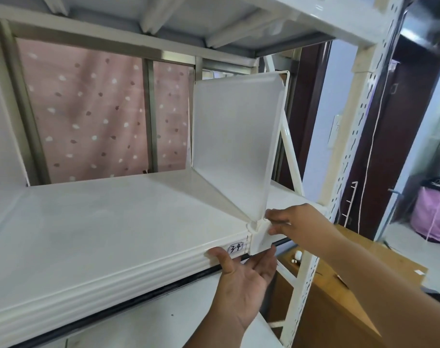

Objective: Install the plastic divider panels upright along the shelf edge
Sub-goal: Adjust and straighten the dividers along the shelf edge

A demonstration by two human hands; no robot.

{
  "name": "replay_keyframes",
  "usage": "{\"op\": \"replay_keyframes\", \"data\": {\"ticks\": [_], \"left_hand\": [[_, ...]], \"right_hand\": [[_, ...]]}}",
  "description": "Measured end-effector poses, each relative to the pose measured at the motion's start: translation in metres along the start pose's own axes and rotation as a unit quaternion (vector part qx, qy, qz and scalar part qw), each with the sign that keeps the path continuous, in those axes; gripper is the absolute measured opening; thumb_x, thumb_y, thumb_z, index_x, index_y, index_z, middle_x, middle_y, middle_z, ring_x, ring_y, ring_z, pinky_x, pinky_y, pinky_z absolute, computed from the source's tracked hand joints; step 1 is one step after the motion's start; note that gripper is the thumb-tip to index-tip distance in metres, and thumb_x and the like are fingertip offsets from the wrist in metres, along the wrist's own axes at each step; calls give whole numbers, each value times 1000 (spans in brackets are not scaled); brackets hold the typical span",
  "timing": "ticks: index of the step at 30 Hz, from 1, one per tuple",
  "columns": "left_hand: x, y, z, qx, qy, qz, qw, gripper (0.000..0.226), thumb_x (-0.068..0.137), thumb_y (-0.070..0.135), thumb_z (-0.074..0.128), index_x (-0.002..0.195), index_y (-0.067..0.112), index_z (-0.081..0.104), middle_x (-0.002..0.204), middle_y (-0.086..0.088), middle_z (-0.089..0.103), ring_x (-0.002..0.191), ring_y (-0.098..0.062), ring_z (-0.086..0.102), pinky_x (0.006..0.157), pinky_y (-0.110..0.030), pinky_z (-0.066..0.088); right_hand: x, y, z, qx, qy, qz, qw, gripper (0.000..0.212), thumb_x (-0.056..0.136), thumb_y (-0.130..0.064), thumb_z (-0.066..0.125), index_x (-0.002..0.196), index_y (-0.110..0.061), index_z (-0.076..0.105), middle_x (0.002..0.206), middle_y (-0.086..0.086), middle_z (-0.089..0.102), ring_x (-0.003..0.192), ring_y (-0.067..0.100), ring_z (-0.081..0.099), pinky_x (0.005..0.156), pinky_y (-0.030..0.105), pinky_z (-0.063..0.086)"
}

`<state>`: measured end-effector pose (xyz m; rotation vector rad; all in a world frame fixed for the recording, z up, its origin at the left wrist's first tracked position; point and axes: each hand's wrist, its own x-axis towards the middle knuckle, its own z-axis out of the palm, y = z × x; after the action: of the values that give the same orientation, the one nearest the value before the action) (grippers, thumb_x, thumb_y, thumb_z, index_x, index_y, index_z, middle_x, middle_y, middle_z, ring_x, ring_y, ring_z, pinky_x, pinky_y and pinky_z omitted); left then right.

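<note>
A translucent white plastic divider panel (235, 136) stands upright on the white shelf (108, 222), running from the front edge toward the back. Its white clip foot (260, 237) hooks over the shelf's front lip, beside a label reading "3-4" (236, 247). My right hand (295, 223) pinches the clip from the right with thumb and fingertips. My left hand (244, 280) is palm-up below the shelf lip, fingers spread, with fingertips touching the underside of the clip and the lip.
An upper shelf (214, 26) hangs close overhead. White perforated uprights (359, 116) and a diagonal brace (290, 151) stand to the right. A pink dotted curtain (93, 111) is behind. A wooden cabinet (339, 297) sits low right, and a pink bag (432, 212) lies far right.
</note>
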<state>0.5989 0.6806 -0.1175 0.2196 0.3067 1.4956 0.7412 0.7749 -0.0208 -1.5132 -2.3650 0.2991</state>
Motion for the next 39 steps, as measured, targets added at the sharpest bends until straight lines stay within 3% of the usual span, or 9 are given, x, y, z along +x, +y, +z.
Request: {"op": "replay_keyframes", "data": {"ticks": [4, 7, 14, 20, 28, 31, 33, 36, 39], "left_hand": [[5, -1, -1, -25, -10, 19, 999, 151, 24, 57, 104, 157, 19, 45, 144, -33, 63, 117, -51, 72, 90, -54, 64], [7, 0, -4, -65, -21, 31, 997, 147, 28, 49, 107, 157, 20, 43, 142, -34, 64, 114, -54, 72, 89, -60, 63], [4, -2, -8, -68, -28, 8, 997, 133, 31, 51, 105, 147, 11, 53, 131, -33, 71, 115, -50, 73, 90, -58, 64], [1, 2, -14, -87, 3, -8, 996, 98, 67, 52, 82, 146, 3, 53, 129, -36, 71, 117, -50, 72, 94, -62, 61], [-1, 1, -10, -116, 12, -6, 993, 98, 65, 46, 83, 147, 1, 52, 129, -38, 70, 119, -50, 71, 86, -61, 65], [-3, 2, -10, -101, 29, 2, 994, 97, 67, 46, 81, 146, -4, 55, 134, -38, 67, 124, -49, 68, 96, -57, 62], [-5, 5, -9, -90, 33, 4, 995, 94, 70, 47, 78, 145, -5, 55, 133, -39, 67, 125, -49, 68, 103, -53, 59], [-14, 13, -8, -59, 21, 16, 998, 87, 77, 41, 75, 148, -5, 53, 136, -36, 66, 123, -47, 69, 94, -55, 63], [-26, 32, -12, -2, 13, 19, 1000, 77, 85, 29, 73, 149, -7, 50, 140, -37, 63, 129, -50, 64, 93, -60, 62]], "right_hand": [[0, 5, 4, 16, 48, 6, 999, 34, 87, -45, 75, 120, -43, 73, 128, -19, 70, 116, 10, 63, 107, 28, 42], [0, 2, 3, -6, 47, 19, 999, 35, 85, -49, 75, 120, -45, 73, 128, -19, 70, 118, 11, 62, 111, 34, 43], [-5, -9, 3, -49, 58, 20, 997, 48, 78, -64, 73, 122, -44, 72, 128, -20, 69, 118, 12, 61, 101, 29, 45], [-5, -16, 7, -90, 59, 45, 993, 69, 68, -82, 64, 124, -41, 70, 121, -11, 74, 106, 16, 65, 88, 29, 49], [-16, -19, 19, -60, 114, 63, 990, 95, 47, -97, 38, 111, -37, 74, 101, -6, 78, 68, 8, 58, 65, 27, 57], [-19, -23, 22, -78, 141, 63, 985, 97, 47, -100, 34, 108, -36, 74, 99, -6, 78, 61, 6, 49, 53, 19, 42], [-23, -28, 22, -89, 139, 71, 984, 99, 49, -100, 31, 109, -33, 73, 101, -6, 78, 70, 10, 58, 58, 23, 43], [-32, -35, 20, -105, 112, 57, 987, 94, 57, -98, 28, 111, -31, 67, 106, -7, 76, 90, 17, 70, 77, 33, 55], [-40, -44, 23, -142, 116, 30, 983, 78, 74, -92, 36, 115, -31, 63, 111, -9, 74, 93, 14, 70, 80, 32, 55]]}}
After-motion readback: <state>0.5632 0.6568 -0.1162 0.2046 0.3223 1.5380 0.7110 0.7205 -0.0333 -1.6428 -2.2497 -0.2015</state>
